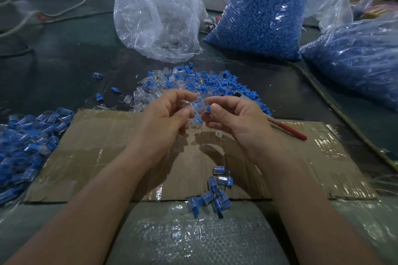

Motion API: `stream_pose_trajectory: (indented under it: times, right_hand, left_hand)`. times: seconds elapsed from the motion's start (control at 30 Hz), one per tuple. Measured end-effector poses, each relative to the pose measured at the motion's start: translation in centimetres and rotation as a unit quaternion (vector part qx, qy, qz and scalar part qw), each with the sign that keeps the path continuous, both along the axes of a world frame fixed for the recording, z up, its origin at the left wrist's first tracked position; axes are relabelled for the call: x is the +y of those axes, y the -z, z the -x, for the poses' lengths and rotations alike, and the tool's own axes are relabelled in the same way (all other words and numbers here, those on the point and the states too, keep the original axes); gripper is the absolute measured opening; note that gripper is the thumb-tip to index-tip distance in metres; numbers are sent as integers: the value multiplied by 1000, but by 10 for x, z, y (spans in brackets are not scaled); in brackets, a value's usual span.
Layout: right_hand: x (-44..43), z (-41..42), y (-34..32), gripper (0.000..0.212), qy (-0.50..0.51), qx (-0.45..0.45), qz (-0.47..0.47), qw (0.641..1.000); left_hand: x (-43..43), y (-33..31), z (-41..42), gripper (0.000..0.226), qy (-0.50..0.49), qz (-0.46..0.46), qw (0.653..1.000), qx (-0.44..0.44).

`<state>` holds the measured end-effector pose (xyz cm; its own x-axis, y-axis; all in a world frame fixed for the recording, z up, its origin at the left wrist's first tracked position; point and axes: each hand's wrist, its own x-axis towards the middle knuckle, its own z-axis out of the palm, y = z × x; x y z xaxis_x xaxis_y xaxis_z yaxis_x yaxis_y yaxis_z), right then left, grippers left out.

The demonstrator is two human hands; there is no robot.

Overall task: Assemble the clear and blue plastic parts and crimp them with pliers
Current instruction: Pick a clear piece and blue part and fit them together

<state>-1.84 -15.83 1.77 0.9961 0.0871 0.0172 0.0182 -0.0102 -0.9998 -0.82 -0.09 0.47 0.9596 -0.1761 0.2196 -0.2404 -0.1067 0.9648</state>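
– While both hands hover above the taped brown cardboard sheet (103, 148), what does each one hold?

– The left hand (170, 112) pinches a small clear plastic part (192, 104) between its thumb and curled fingers (185, 94). The right hand (232, 116) pinches a small blue plastic part (208, 109) between thumb and forefinger. The two parts sit close together, tip toward tip; I cannot tell whether they touch.

– And the pliers?

– The red-handled pliers (288, 130) lie on the cardboard just behind the right wrist, which partly hides them. Neither hand touches them.

– Where is the loose stock?

– A mixed heap of loose clear and blue parts (193, 82) lies on the dark worktop (64, 60) just beyond the fingers, at the far edge of the cardboard.

– Any joined pieces?

– A small cluster of joined clear-and-blue pieces (215, 193) rests at the near edge of the cardboard, between the forearms. A larger pile of joined pieces (25, 140) spreads along the cardboard's left side.

– What stands further back?

– A crumpled clear plastic bag (157, 17), nearly see-through, an upright bag packed with blue parts (262, 17), and a second blue-filled bag (355, 54) lying at the right.
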Motion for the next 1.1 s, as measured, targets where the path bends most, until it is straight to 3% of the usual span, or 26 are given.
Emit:
stream_pose_trajectory:
  times: [0.13, 0.3, 0.67, 0.87, 1.1]
  right_hand:
    - [1, 1, 1, 13, -15, -8, 28, 999]
    - [0, -1, 3, 14, -53, -14, 60, 997]
    - [2, -1, 6, 11, -76, -51, 90, 992]
    - [4, 3, 6, 34, -75, -136, 100, 983]
    - [1, 3, 7, 36, -58, -182, 133, 973]
  left_hand:
    - [0, -2, 1, 21, -17, 46, 999, 23]
    - [1, -6, 4, 17, 19, -12, 1000, 0]
    - [1, -7, 2, 13, 16, 44, 994, 103]
    - [2, -7, 1, 16, 17, 67, 990, 125]
    - [2, -8, 0, 10, 42, 98, 982, 158]
